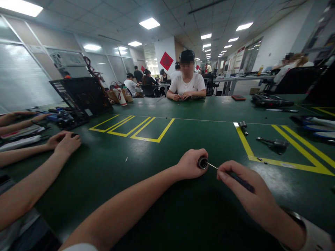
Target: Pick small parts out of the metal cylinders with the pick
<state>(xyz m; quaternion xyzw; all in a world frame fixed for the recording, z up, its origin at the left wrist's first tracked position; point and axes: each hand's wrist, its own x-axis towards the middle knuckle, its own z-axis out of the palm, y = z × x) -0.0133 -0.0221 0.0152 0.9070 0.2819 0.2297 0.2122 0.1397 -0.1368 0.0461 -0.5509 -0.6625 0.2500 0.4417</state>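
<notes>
While your left hand (193, 164) grips a dark round metal cylinder (202, 162), your right (242, 184) angles a thin dark-handled screwdriver (242, 182) at its opening; green table (157, 164), lit office.

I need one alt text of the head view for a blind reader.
A left hand holds a hollow round part while the right hand points a slim dark-handled tool at its opening, above a green table with yellow tape outlines. Across it sits a person in white.
</notes>
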